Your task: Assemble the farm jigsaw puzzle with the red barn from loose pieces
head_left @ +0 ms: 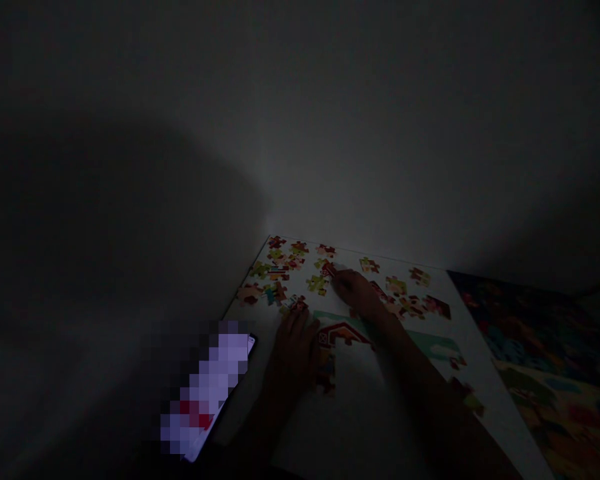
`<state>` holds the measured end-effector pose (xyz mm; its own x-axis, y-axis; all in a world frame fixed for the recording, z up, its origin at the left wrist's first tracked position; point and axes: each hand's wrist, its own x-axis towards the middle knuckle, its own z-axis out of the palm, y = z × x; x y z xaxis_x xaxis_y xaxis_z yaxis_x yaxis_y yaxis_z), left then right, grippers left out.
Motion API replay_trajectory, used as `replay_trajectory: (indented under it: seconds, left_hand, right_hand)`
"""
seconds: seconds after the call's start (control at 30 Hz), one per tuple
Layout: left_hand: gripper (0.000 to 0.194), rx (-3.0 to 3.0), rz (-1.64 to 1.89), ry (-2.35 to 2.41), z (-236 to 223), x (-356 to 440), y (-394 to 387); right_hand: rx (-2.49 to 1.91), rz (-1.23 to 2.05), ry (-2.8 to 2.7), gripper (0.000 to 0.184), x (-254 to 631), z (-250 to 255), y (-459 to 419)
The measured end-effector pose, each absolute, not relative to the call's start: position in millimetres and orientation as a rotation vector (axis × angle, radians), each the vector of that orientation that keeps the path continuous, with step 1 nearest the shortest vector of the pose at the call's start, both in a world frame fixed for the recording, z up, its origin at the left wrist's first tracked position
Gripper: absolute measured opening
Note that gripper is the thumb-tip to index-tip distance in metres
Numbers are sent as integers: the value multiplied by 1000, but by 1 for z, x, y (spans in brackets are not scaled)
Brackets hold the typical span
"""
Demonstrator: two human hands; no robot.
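The scene is very dark. Several loose jigsaw pieces lie scattered on a white board. My right hand reaches toward the far side and pinches a small red piece at its fingertips. My left hand rests flat on the board, fingers stretched out, beside a joined patch of puzzle with a red roof. More joined pieces lie just under the left wrist.
A lit phone lies at the board's left edge. A colourful puzzle box or picture lies to the right of the board. A plain wall stands behind; the surroundings on the left are too dark to make out.
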<state>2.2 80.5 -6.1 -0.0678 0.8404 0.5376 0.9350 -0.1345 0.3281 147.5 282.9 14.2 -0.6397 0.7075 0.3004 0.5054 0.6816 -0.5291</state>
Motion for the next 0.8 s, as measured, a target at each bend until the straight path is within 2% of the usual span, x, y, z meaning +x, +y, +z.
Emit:
replay_trajectory:
  seconds: [0.67, 0.8]
  left_hand:
    - [30, -2158, -1094, -1908, -7, 1, 82]
    - [28, -2165, -1103, -1928, -5, 1, 81]
  right_hand:
    - [-1076, 690, -2385, 24, 157, 30, 285]
    - [-1159, 615, -2306, 24, 176, 43, 295]
